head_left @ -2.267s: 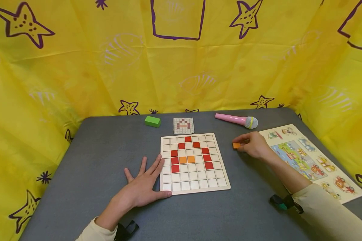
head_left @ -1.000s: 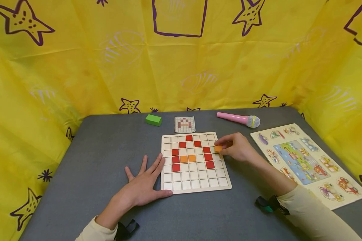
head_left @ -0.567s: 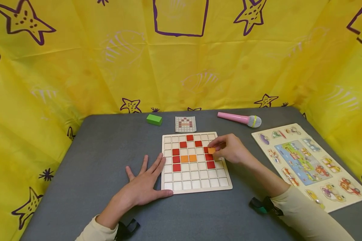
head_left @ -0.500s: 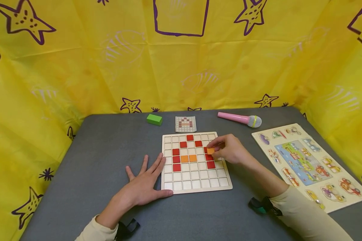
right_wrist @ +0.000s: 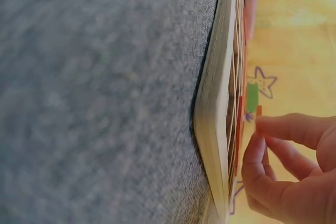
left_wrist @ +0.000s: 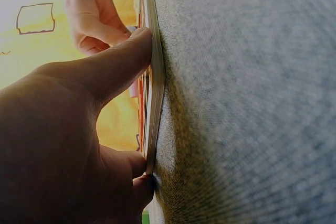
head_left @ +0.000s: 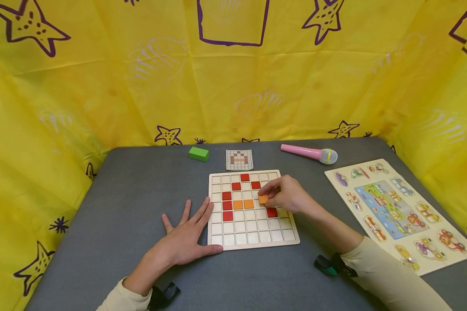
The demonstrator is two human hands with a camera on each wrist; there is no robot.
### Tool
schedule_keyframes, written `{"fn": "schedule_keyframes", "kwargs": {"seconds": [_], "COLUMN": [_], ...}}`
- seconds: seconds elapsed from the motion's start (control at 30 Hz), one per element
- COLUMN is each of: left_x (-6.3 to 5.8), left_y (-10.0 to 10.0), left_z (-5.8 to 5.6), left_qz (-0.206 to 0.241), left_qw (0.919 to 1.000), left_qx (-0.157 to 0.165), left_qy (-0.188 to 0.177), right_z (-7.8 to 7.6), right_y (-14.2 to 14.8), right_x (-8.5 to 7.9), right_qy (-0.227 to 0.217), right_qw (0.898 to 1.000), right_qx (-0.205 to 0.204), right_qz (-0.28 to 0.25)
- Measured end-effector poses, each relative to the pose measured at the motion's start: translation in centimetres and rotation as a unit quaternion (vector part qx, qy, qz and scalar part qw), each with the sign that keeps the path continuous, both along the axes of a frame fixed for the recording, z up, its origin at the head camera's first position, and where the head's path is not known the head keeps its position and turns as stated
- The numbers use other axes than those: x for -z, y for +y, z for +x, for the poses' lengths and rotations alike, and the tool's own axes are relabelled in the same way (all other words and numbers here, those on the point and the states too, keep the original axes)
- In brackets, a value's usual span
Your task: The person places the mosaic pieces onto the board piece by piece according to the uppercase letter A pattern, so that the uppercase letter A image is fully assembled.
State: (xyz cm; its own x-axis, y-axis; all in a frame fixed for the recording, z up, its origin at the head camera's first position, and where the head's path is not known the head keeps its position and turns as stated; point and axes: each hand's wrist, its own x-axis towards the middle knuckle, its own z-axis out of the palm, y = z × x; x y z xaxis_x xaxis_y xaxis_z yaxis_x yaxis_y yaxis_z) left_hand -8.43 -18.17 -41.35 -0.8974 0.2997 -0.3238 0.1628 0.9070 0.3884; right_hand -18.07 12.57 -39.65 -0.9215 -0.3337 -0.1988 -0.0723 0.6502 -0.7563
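A wooden grid board (head_left: 253,246) lies on the grey table, with red tiles (head_left: 227,205) and two orange tiles (head_left: 243,204) seated in its squares. My right hand (head_left: 289,194) pinches another orange tile (head_left: 263,199) between thumb and fingers, just right of the seated orange pair. The right wrist view shows this tile (right_wrist: 259,110) held a little above the board's surface. Some red tiles on the board's right side are hidden under this hand. My left hand (head_left: 183,242) lies spread at the board's left edge, thumb (left_wrist: 128,51) on the near corner and fingertips against the side.
Behind the board lies a small pattern card (head_left: 239,160), with a green block (head_left: 199,154) to its left. A pink toy microphone (head_left: 309,153) rests at the back right. A wooden picture puzzle (head_left: 389,209) occupies the table's right side. Yellow cloth (head_left: 218,95) hangs behind.
My right hand has carried the orange tile leftward from the table beside the board to over its right-middle squares. My left hand has kept its place at the board's edge.
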Motion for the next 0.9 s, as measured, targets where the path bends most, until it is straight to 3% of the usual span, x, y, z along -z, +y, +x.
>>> {"fn": "schedule_keyframes", "kwargs": {"seconds": [0.9], "left_x": [0.1], "left_y": [-0.1], "left_z": [-0.1], "left_qz": [-0.002], "left_qw": [1.0], "left_qx": [0.002], "left_qy": [0.001], "right_z": [-0.4], "right_y": [-1.3], "right_x": [0.0], "right_qy": [0.008], "right_qw": [0.998], "right_qx": [-0.046], "right_qz": [0.043]}}
